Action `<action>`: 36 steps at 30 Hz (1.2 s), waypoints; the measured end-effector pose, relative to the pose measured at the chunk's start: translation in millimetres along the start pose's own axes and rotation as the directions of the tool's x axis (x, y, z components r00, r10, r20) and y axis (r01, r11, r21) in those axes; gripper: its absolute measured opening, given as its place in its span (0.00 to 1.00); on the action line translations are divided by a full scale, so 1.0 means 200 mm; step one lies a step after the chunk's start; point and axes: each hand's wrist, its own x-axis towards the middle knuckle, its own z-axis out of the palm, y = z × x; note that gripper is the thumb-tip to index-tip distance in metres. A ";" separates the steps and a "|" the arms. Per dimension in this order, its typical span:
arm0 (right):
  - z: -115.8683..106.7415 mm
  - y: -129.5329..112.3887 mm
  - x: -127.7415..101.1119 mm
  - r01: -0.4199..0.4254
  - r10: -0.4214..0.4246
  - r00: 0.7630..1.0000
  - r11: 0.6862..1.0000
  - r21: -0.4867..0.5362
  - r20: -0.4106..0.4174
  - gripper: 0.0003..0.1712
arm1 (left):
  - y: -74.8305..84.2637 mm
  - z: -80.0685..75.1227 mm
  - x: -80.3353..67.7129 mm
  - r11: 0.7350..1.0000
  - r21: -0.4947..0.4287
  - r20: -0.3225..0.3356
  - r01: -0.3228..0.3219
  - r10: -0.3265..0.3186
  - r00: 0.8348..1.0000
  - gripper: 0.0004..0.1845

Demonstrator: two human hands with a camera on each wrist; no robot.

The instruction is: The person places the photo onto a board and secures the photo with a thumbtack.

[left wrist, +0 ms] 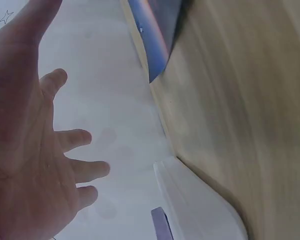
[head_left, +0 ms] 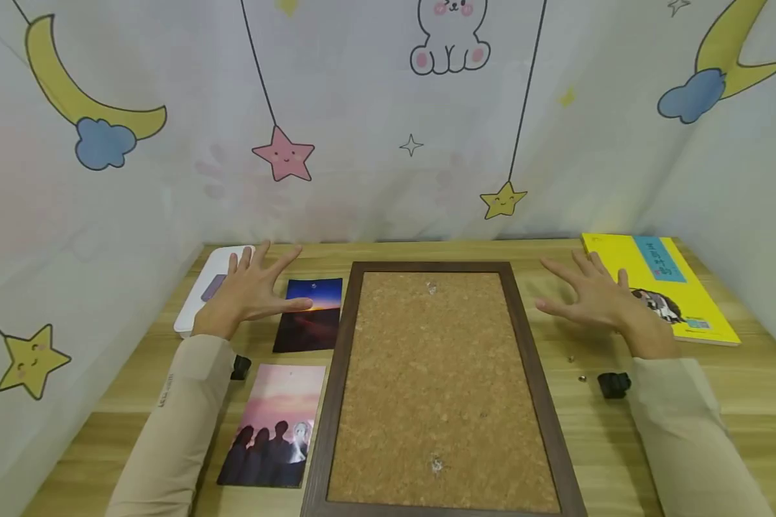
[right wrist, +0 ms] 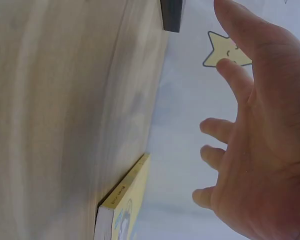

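Two hands are hovering above a wooden table (head_left: 737,402), one on each side of a cork board (head_left: 436,388) lying flat in a dark frame. The left hand (head_left: 248,291) is spreading its fingers wide over the near edge of a white tablet (head_left: 197,301) and the far-left corner of a sunset photo (head_left: 310,316) — gripping nothing. The right hand (head_left: 595,298) is splayed just as openly, empty, between the board and a yellow book (head_left: 669,287) at the far right. A second photo (head_left: 274,424) is lying near left, and small pins (head_left: 577,368) are sitting near right of the board.
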 end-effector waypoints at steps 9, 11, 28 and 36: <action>0.00 0.02 0.01 0.067 -0.068 0.998 0.997 0.042 0.005 0.50 | -0.01 0.01 0.01 1.000 -0.002 0.050 -0.001 0.001 0.999 0.55; 0.00 0.02 0.01 0.109 -0.111 0.994 0.992 0.068 0.014 0.49 | -0.01 0.01 0.01 1.000 -0.002 0.056 -0.003 0.004 0.998 0.55; -0.05 0.04 -0.01 0.154 -0.193 0.961 0.969 0.191 0.200 0.19 | 0.03 0.04 0.06 0.997 0.064 0.117 -0.046 0.039 0.992 0.52; -0.07 0.07 -0.03 0.124 -0.237 0.908 0.940 0.319 0.345 0.11 | 0.05 0.06 0.07 0.999 0.037 0.159 -0.039 0.033 0.987 0.50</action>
